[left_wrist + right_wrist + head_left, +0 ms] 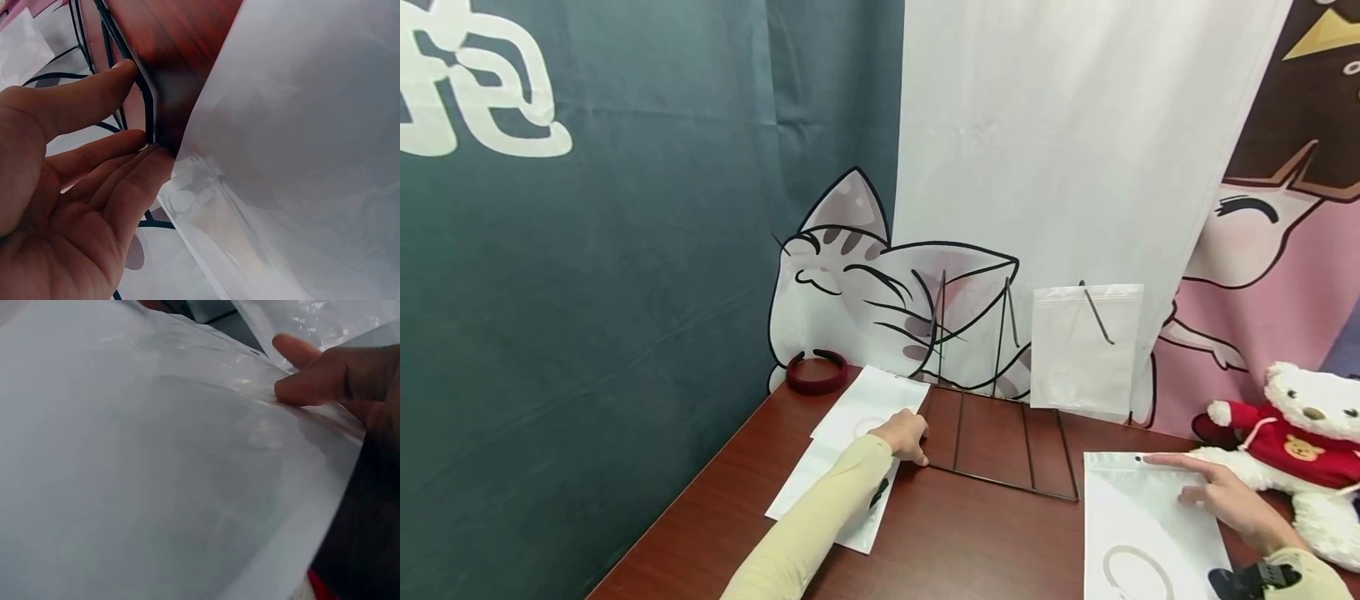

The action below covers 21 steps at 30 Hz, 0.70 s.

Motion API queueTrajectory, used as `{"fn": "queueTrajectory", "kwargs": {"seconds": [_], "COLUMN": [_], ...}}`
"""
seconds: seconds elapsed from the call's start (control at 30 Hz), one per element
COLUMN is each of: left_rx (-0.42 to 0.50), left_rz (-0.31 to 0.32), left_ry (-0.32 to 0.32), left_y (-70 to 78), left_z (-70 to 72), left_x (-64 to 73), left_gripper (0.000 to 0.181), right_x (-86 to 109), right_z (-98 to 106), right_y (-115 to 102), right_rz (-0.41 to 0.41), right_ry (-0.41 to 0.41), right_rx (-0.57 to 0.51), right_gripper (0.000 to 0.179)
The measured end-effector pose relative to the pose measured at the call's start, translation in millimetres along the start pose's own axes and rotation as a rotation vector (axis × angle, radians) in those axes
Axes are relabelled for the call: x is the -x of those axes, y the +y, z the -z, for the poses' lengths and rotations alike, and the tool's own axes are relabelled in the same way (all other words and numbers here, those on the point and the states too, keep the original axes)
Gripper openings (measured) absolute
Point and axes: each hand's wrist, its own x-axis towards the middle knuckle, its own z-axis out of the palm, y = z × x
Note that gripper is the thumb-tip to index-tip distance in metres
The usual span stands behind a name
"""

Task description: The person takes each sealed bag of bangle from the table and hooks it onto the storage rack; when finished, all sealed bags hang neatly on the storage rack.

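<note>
My left hand (904,437) grips the near left corner of a black wire display rack (1000,481), thumb and fingertips at the wire (149,112) in the left wrist view. Beside and partly under that forearm lie white zip bags (850,408), overlapping on the table. At the right, my right hand (1236,500) pinches the top edge of another white zip bag (1116,500), close by its punched hole, with a pale ring shape showing on it. The right wrist view has the thumb (300,389) on that bag's edge. One white bag (1084,367) hangs from a rack hook.
A white teddy bear (1311,425) in a red top sits at the right, next to my right hand. A dark red headband (816,383) lies at the back left corner of the brown table (970,550). Printed curtains (662,250) stand behind.
</note>
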Motion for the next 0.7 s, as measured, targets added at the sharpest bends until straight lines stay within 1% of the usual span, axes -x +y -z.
{"fn": "queueTrajectory", "kwargs": {"seconds": [0.13,0.23,0.37,0.43,0.57,0.7], "left_rx": [0.004,0.011,0.014,0.014,0.011,0.009], "left_rz": [0.0,-0.003,-0.008,-0.008,-0.003,-0.005], "left_ry": [0.004,0.004,0.007,0.011,0.012,0.005], "left_y": [-0.4,-0.7,-1.1,-1.4,-1.6,-1.1], "left_z": [-0.8,-1.7,-3.0,-3.0,-2.5,-2.0], "left_x": [1.0,1.9,2.7,2.5,2.0,1.4], "left_gripper": [0.042,0.041,0.041,0.041,0.043,0.043], "right_x": [1.0,4.4,8.5,9.4,9.4,10.2], "right_z": [-2,-6,-9,-10,-12,-11], "right_y": [-13,-21,-33,-39,-51,-63], "right_rz": [-0.007,0.046,0.12,0.151,0.222,0.236], "right_ry": [0.048,0.126,0.247,0.294,0.341,0.347], "right_rx": [0.027,0.031,0.04,0.049,0.069,0.072], "right_gripper": [0.059,0.058,0.053,0.05,0.048,0.048]}}
